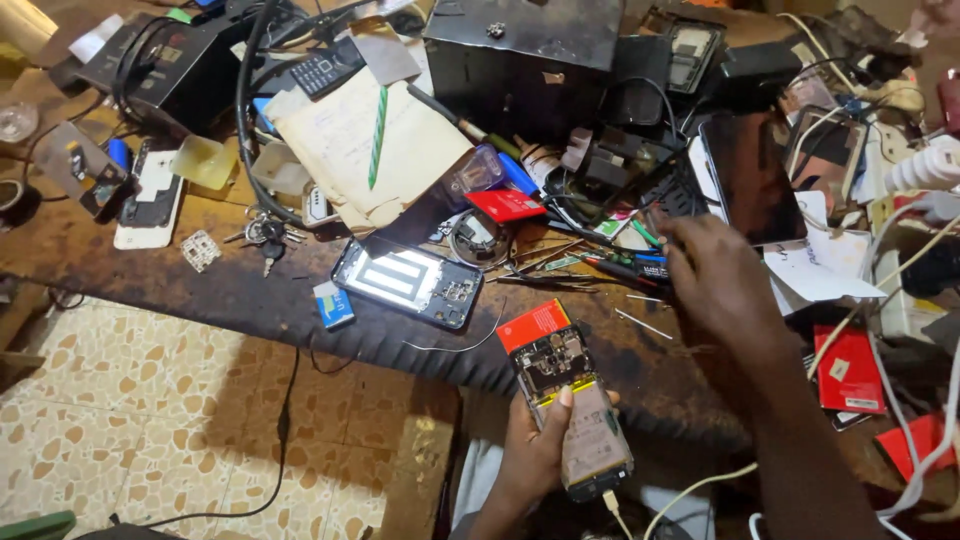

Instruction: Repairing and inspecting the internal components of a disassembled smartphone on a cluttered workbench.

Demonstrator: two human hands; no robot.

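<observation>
head | looks steeply down | near | cluttered workbench (250, 300) edge, floor (150, 420)

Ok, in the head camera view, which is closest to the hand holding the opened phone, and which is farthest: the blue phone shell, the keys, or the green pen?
From the left hand, which holds the opened phone:
1. Blue phone shell, on the bench just up and left.
2. Keys, farther left.
3. Green pen, on the brown envelope at the back.

Both arms bare to the frame edge, no sleeves, watch or rings seen. Left hand (540, 445) and right hand (715, 280) ungloved. Pale grey cloth at lap, likely trousers.
</observation>
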